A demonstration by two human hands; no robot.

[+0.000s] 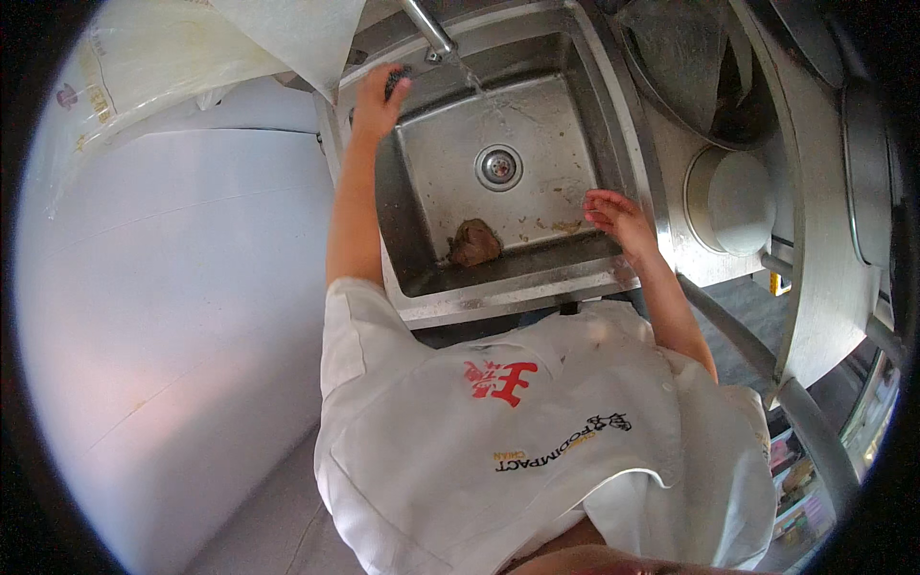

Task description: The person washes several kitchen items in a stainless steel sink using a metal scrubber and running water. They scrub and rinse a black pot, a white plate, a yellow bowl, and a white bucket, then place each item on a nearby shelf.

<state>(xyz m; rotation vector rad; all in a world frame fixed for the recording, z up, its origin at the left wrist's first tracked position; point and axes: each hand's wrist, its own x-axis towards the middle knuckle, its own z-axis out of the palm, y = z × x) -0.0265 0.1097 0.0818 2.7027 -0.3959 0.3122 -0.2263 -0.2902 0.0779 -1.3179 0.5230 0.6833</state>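
Before me is a stainless steel sink, with water running from its faucet. My left hand is at the sink's far left corner, gripping a dark scouring pad, partly hidden by the fingers. Over the sink's right wall hangs my right hand, its fingers apart and nothing in them. A brownish wet lump, perhaps a cloth or food, lies in the near left corner of the basin. Bits of food residue are scattered on the basin floor near the drain.
Clear plastic sheeting hangs at the upper left above a white panel. To the right of the sink stand a large round metal vessel and a round pale container, beside a metal shelf with tubular supports.
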